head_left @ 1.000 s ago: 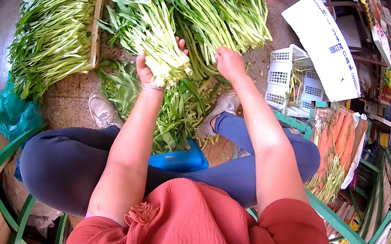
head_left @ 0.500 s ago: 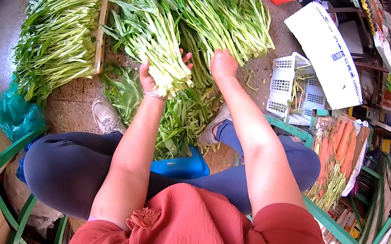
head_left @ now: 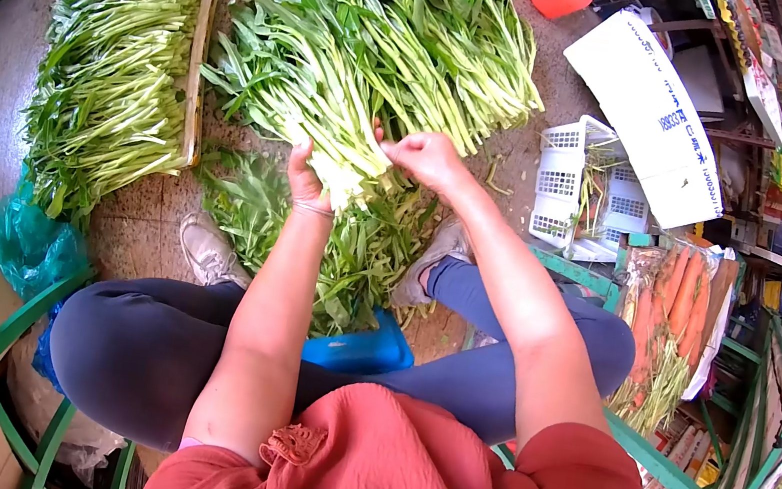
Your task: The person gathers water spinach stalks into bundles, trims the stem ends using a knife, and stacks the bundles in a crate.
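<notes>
My left hand is wrapped under the cut ends of a bunch of water spinach, its thumb on the near side and fingertips showing at the far side. The pale stems point toward me and the leaves spread away. My right hand is closed in a pinch at the right edge of this bunch, against the stem ends; a stem seems to be between its fingers. Behind lies a large heap of the same water spinach on the floor. Loose leaves and trimmings lie below my hands, between my shoes.
At the left, rows of stems fill a shallow box with a pale edge. A blue container sits between my legs. To the right are a white plastic basket, a white printed sheet, carrots and a green metal frame.
My right hand has moved left and toward me, from the big heap to the stem ends of the held bunch. The left hand keeps its hold, nearly in the same place.
</notes>
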`<state>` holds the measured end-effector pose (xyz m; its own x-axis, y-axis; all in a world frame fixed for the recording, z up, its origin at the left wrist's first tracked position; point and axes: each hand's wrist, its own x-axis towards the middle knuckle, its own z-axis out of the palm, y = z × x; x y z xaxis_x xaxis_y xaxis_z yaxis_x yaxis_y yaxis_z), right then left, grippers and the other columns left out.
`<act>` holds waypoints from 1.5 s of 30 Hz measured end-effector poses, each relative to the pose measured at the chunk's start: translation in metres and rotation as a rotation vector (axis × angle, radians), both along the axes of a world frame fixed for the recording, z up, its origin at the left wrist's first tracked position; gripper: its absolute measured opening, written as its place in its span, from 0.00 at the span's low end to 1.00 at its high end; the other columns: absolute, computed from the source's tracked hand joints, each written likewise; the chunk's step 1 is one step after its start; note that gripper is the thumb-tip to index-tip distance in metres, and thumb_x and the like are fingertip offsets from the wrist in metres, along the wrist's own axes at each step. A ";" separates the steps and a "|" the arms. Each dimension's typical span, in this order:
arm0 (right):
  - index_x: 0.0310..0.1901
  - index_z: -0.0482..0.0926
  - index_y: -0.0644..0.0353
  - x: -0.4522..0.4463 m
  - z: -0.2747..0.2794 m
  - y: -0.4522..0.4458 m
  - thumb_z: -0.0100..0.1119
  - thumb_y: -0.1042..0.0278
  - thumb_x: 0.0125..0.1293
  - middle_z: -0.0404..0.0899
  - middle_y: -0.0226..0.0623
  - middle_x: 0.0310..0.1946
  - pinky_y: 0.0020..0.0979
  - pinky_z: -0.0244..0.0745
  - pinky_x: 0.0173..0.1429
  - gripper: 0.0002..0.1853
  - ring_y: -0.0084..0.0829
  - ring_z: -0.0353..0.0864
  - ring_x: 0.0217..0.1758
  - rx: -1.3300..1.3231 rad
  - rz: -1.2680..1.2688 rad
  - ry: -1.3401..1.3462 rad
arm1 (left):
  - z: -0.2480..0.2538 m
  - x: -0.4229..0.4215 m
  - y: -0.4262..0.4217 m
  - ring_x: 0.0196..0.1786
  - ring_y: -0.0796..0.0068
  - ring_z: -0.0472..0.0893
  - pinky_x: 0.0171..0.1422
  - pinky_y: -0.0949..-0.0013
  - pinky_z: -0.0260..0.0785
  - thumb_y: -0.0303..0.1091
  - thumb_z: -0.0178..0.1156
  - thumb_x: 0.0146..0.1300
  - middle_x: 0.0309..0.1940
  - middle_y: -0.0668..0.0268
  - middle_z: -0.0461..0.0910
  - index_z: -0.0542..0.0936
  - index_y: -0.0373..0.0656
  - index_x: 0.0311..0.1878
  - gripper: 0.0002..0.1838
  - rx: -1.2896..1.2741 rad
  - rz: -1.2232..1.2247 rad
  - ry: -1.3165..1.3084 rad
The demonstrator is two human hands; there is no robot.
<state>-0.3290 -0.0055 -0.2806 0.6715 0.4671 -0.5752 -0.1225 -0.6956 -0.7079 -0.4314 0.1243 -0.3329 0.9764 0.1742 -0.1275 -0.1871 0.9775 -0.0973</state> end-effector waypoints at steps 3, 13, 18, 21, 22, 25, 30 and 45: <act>0.42 0.77 0.60 0.004 0.023 0.008 0.67 0.50 0.45 0.74 0.43 0.43 0.35 0.69 0.47 0.26 0.33 0.75 0.41 -0.413 0.050 -0.596 | 0.004 0.001 0.000 0.54 0.46 0.69 0.62 0.51 0.60 0.44 0.63 0.40 0.54 0.41 0.65 0.58 0.32 0.61 0.44 -0.049 0.030 0.008; 0.54 0.66 0.56 0.059 0.014 0.011 0.63 0.50 0.42 0.67 0.47 0.53 0.36 0.62 0.60 0.36 0.39 0.69 0.55 -0.814 0.125 -0.508 | -0.002 -0.001 0.001 0.52 0.45 0.70 0.60 0.50 0.63 0.43 0.63 0.40 0.53 0.41 0.65 0.57 0.36 0.62 0.44 -0.061 0.046 -0.009; 0.36 0.77 0.57 0.081 0.027 0.021 0.58 0.53 0.42 0.77 0.39 0.32 0.30 0.72 0.41 0.20 0.30 0.77 0.36 -0.744 0.168 -0.292 | 0.006 -0.002 0.003 0.53 0.45 0.69 0.61 0.50 0.62 0.43 0.62 0.41 0.53 0.43 0.66 0.58 0.36 0.61 0.42 -0.085 0.130 0.012; 0.32 0.72 0.61 0.098 0.056 0.018 0.56 0.68 0.49 0.72 0.35 0.24 0.21 0.73 0.27 0.09 0.22 0.74 0.27 -0.321 0.015 -0.009 | -0.004 -0.004 0.008 0.53 0.45 0.69 0.61 0.50 0.61 0.43 0.62 0.41 0.53 0.43 0.66 0.58 0.38 0.61 0.42 -0.132 0.123 -0.026; 0.33 0.71 0.62 0.110 0.062 0.015 0.56 0.70 0.48 0.72 0.37 0.24 0.24 0.75 0.27 0.10 0.23 0.74 0.26 -0.130 -0.029 0.200 | -0.003 -0.004 0.009 0.53 0.46 0.69 0.60 0.51 0.62 0.44 0.62 0.41 0.54 0.44 0.65 0.58 0.38 0.61 0.43 -0.155 0.102 -0.063; 0.36 0.68 0.63 0.124 0.091 0.000 0.55 0.72 0.45 0.74 0.39 0.26 0.27 0.77 0.24 0.14 0.24 0.75 0.20 0.013 -0.261 0.584 | 0.002 -0.003 0.011 0.53 0.46 0.70 0.59 0.50 0.63 0.45 0.62 0.41 0.55 0.44 0.64 0.57 0.40 0.62 0.44 -0.193 0.099 -0.118; 0.45 0.67 0.58 0.109 0.113 -0.020 0.52 0.68 0.50 0.72 0.37 0.25 0.26 0.67 0.26 0.18 0.24 0.71 0.20 0.289 -0.225 0.708 | 0.009 -0.002 0.014 0.53 0.48 0.69 0.58 0.50 0.63 0.46 0.62 0.40 0.56 0.45 0.62 0.55 0.42 0.64 0.46 -0.240 0.126 -0.193; 0.42 0.68 0.68 0.144 0.218 -0.109 0.57 0.73 0.49 0.74 0.43 0.24 0.24 0.78 0.22 0.17 0.26 0.77 0.19 0.250 -0.396 0.254 | 0.010 -0.012 0.022 0.56 0.54 0.65 0.62 0.55 0.56 0.47 0.62 0.42 0.60 0.48 0.58 0.51 0.38 0.65 0.48 -0.235 0.136 -0.280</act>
<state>-0.1853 -0.1144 -0.0628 0.6780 0.3503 -0.6462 -0.5307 -0.3750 -0.7601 -0.4439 0.1462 -0.3228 0.9490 0.3024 0.0887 -0.2481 0.8904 -0.3816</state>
